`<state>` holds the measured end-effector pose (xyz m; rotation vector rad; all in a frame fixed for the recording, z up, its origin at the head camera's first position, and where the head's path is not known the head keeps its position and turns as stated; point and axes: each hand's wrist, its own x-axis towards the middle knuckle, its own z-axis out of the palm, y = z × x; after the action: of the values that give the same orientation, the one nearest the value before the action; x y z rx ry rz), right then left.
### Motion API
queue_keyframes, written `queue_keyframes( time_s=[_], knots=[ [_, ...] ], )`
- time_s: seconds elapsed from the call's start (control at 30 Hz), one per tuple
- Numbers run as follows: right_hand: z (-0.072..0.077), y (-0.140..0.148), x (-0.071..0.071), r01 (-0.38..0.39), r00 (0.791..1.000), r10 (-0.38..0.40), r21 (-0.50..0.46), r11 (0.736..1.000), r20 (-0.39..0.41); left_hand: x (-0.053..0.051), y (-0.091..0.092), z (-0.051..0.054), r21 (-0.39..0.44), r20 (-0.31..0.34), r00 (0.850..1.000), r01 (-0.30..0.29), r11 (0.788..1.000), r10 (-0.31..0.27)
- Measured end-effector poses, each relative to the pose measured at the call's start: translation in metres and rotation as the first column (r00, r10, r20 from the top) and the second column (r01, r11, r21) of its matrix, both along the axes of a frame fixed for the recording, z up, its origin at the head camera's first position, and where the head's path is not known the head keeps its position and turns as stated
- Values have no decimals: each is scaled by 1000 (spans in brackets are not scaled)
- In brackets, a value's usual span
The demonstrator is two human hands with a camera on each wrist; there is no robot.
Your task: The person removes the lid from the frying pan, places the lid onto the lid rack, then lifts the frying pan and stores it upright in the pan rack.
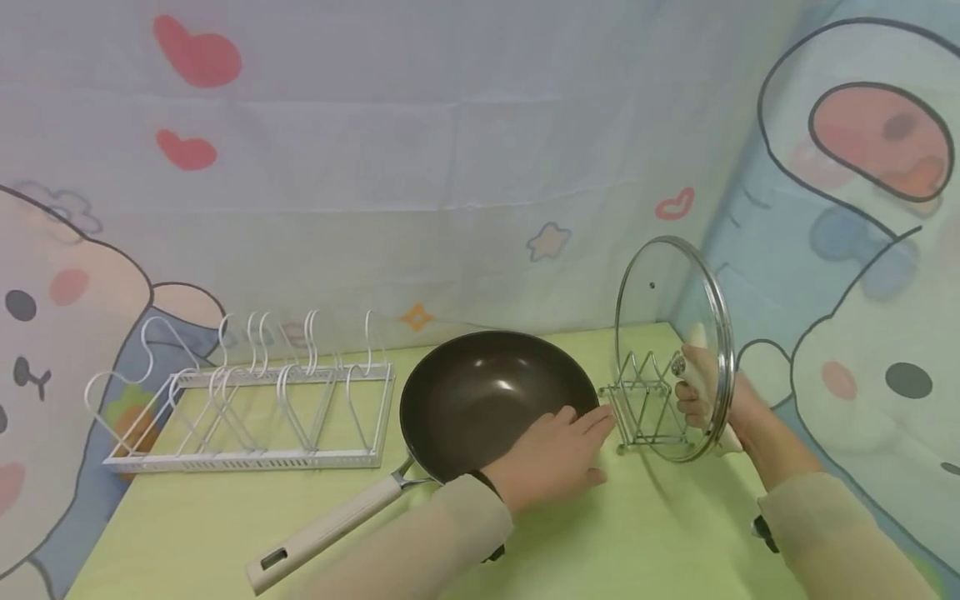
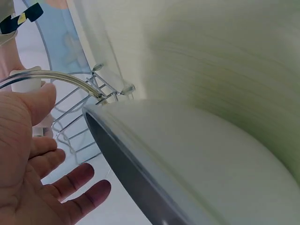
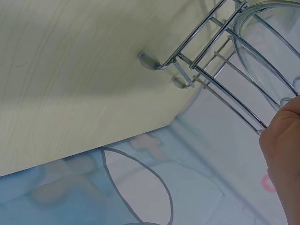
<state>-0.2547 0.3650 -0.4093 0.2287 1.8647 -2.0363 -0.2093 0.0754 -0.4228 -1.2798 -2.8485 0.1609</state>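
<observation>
A clear glass lid with a metal rim stands upright at a small wire rack. My right hand grips the lid's pale handle with curled fingers, partly seen through the glass. In the left wrist view the lid's rim meets the wires; whether it is fully seated between them I cannot tell. A dark wok with a long pale handle lies on the table. Over its right rim reaches my left hand, fingers extended towards the small rack and holding nothing.
A larger white rack with several curved dividers stands on the left of the pale green table. Behind the table hangs a printed cloth. Another printed cloth borders the right edge, close to my right arm.
</observation>
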Motion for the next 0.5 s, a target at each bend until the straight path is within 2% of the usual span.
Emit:
queue_keyframes(
  time_s=[0.17, 0.27, 0.37, 0.5],
  knots=[
    [8, -4, -5, -10, 1000, 11, 19, 1000, -18, 4, -27, 1, -4, 6, 1000, -16, 1000, 17],
    [11, -5, -6, -21, 1000, 22, 38, 999, -13, 10, -43, 7, -4, 10, 999, -34, 999, 34],
    [8, -2, -5, -32, 999, 31, 57, 998, 15, 16, -57, 9, 4, 1, 999, -38, 999, 38],
    [0, 1, 1, -16, 1000, 17, 118, 993, -5, 24, -77, 7, 9, -2, 999, -37, 999, 37]
  ],
)
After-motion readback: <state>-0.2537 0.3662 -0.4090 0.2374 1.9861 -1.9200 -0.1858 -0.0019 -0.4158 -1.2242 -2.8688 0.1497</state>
